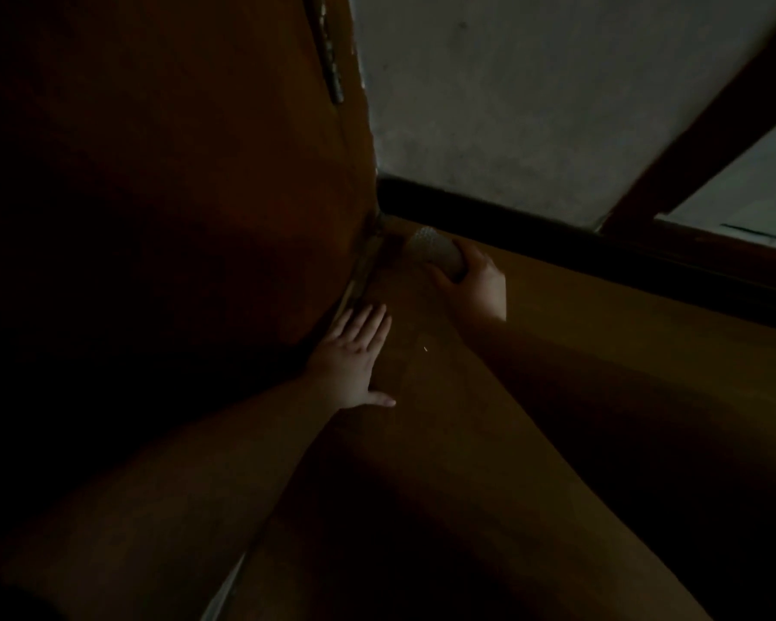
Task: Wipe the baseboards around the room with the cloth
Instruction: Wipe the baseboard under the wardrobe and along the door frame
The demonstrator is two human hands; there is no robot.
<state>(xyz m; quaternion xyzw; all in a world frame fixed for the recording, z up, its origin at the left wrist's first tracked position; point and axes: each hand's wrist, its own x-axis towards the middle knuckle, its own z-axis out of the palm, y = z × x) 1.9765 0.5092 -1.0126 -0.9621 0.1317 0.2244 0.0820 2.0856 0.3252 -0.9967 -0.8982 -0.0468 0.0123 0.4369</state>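
Where floor (556,316) meets wall (534,105) at about 12 o'clock, dim corner with dark baseboard (489,215) running toward 3 o'clock. Right hand (476,280) wrapped around bunched pale cloth (435,251), low near the corner, just short of the baseboard. Left hand (355,356) flat on the floor toward 7 o'clock of the cloth, fingers spread, beside a brown door (175,172).

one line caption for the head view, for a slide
Right hand grips cloth near dark baseboard; left hand flat on floor.
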